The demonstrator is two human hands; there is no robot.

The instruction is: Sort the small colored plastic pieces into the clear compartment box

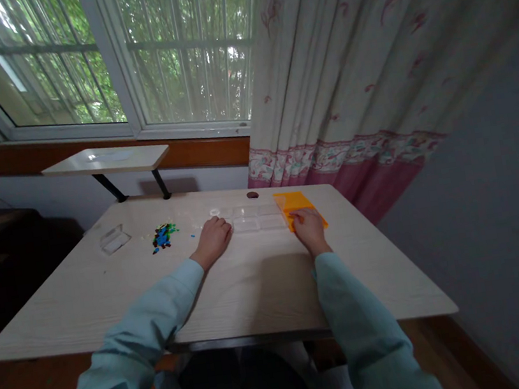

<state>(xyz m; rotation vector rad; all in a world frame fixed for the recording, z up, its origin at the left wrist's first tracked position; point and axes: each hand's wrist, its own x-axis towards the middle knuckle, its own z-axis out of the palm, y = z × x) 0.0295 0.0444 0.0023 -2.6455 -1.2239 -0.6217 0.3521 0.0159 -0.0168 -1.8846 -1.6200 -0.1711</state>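
A clear plastic box with compartments [259, 218] lies on the table between my hands. At its left end is my left hand [215, 238], its fingers curled against the clear plastic. My right hand [309, 227] rests over the front of a flat orange plastic piece [295, 200] at the box's right end. Its thumb and fingers are pinched together near the orange piece's left edge; what is between the fingertips is hidden. To the left is a pile of small blue, green and dark brown pieces [163, 236], with a single blue piece [192, 235] apart from it.
A small clear case [114, 239] lies at the table's left. A raised shelf [107, 159] on black legs stands at the back left. The light wooden table [253, 285] has a round cable hole [252, 195] at the back. A curtain [321, 83] hangs behind its right side.
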